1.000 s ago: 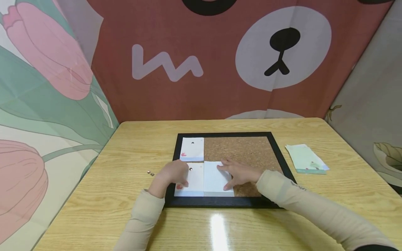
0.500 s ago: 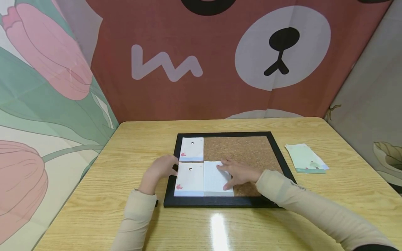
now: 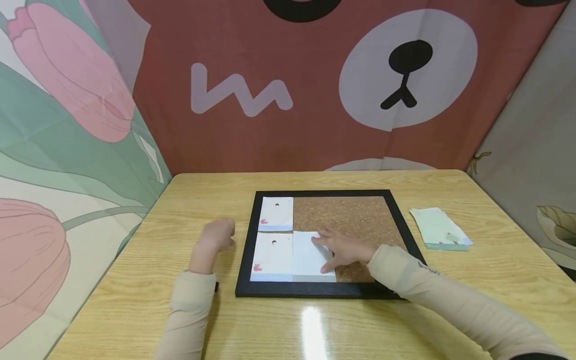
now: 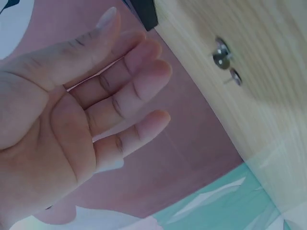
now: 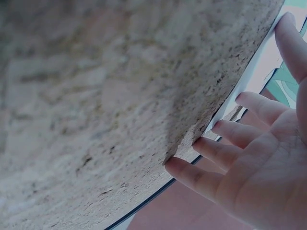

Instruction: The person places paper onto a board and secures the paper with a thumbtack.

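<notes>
Touching the grid sheet (image 3: 306, 257) with spread fingers, the right hand (image 3: 344, 248) clasps nothing; the sheet lies along the board (image 3: 346, 212)'s near edge, beside the pinned sheet (image 3: 272, 260) in its near left corner. Beyond the board's left edge, the left hand (image 3: 216, 235), loosely curled and empty, hovers near pins (image 4: 221, 61) on the table (image 3: 130, 305).

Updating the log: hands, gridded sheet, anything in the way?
Left hand empty, near pins. Right hand on gridded sheet. Sheet on corkboard, no pin visible. Nothing visibly blocking.
</notes>
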Demonstrator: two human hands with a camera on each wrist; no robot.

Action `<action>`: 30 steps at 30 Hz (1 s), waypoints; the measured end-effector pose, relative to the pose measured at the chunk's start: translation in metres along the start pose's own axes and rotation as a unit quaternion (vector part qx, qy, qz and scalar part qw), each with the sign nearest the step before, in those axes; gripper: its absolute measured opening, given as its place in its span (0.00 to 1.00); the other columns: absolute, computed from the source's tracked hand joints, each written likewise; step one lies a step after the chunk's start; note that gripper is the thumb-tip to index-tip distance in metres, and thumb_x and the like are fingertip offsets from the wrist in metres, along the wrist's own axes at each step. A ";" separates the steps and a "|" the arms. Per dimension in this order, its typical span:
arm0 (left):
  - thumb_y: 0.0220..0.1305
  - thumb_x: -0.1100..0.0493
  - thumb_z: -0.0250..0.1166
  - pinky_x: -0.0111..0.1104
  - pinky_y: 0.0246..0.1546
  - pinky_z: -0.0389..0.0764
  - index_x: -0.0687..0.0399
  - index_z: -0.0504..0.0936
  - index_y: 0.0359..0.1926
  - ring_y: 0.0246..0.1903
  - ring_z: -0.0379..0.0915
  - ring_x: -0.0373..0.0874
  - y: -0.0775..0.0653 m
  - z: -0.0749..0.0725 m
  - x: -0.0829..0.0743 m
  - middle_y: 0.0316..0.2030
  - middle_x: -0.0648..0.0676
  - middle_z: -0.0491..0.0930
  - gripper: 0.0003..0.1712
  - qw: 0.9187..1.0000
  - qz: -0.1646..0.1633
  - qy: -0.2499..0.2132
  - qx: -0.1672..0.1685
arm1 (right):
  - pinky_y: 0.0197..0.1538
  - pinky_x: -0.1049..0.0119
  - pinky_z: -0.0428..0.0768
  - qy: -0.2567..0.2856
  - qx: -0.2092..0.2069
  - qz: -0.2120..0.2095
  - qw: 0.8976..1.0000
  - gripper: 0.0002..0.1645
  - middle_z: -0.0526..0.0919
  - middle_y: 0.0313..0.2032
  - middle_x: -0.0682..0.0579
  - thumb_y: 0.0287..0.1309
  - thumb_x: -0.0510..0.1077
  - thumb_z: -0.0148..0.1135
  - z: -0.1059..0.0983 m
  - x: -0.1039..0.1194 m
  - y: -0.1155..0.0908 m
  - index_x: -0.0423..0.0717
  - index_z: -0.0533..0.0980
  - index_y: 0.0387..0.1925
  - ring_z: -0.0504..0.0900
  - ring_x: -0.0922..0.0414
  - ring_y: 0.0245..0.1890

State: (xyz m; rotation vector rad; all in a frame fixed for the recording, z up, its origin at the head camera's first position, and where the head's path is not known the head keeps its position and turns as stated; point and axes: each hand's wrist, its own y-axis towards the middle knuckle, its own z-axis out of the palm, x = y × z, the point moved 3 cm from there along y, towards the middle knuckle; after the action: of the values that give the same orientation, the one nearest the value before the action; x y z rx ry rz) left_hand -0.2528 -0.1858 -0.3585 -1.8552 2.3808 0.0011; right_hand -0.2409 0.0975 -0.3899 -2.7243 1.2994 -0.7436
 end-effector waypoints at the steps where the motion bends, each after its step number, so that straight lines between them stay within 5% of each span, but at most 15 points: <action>1: 0.44 0.66 0.70 0.37 0.28 0.75 0.64 0.78 0.28 0.26 0.73 0.47 0.000 -0.001 0.002 0.28 0.56 0.78 0.10 1.000 -0.003 0.002 0.000 | 0.59 0.41 0.47 0.001 -0.001 0.000 1.000 0.47 0.50 0.65 0.36 0.44 0.53 0.67 0.000 0.000 0.000 0.38 0.60 0.62 0.43 0.38 0.64; 10: 0.48 0.68 0.67 0.32 0.21 0.69 0.65 0.77 0.25 0.18 0.64 0.43 -0.006 0.001 0.014 0.17 0.54 0.73 0.06 0.997 -0.060 -0.017 0.039 | 0.58 0.40 0.49 -0.005 -0.006 -0.006 1.000 0.47 0.50 0.64 0.36 0.44 0.54 0.67 -0.001 -0.001 -0.001 0.38 0.60 0.62 0.45 0.38 0.63; 16: 0.48 0.70 0.65 0.36 0.27 0.71 0.69 0.76 0.39 0.24 0.66 0.46 -0.006 0.010 0.021 0.33 0.61 0.77 0.14 0.993 -0.081 -0.025 0.082 | 0.57 0.38 0.49 -0.015 -0.005 0.001 1.000 0.47 0.49 0.65 0.37 0.44 0.56 0.66 0.000 -0.002 -0.002 0.40 0.59 0.63 0.46 0.39 0.63; 30: 0.46 0.71 0.67 0.33 0.24 0.69 0.67 0.77 0.33 0.22 0.65 0.45 -0.003 0.016 0.025 0.29 0.59 0.77 0.10 0.996 -0.071 -0.015 0.061 | 0.57 0.39 0.48 -0.013 -0.003 0.011 1.000 0.47 0.49 0.65 0.38 0.45 0.55 0.67 0.003 -0.001 -0.001 0.41 0.59 0.63 0.46 0.39 0.64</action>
State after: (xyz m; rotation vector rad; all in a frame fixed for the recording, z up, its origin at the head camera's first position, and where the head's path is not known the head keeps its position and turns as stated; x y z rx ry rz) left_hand -0.2547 -0.2090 -0.3766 -1.9472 2.1725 -0.1261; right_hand -0.2400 0.0986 -0.3927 -2.7106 1.3257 -0.7007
